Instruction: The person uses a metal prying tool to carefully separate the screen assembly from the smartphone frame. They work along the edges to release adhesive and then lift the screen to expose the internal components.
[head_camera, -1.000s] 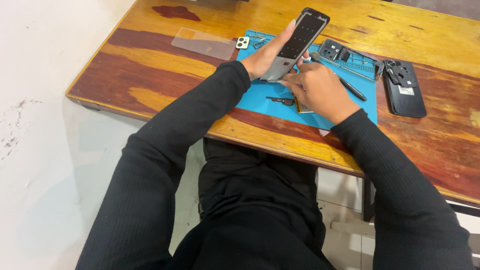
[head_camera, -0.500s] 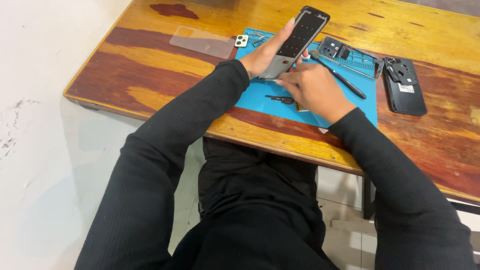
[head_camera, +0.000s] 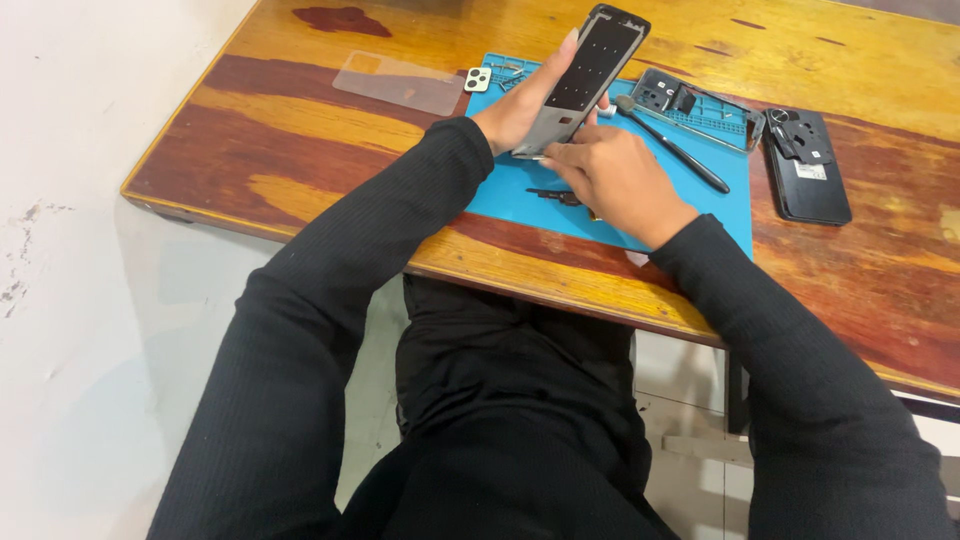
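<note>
Your left hand (head_camera: 520, 112) has its grip closed around the phone frame (head_camera: 588, 78), tilted up above the blue mat (head_camera: 520, 195) on the desk (head_camera: 300, 140). Your right hand (head_camera: 612, 180) pinches its lower end.

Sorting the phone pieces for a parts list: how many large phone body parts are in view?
3: a phone frame held up by the left hand, an opened frame at the blue mat's far edge, a black phone right of it. Small parts may be hidden.
</note>
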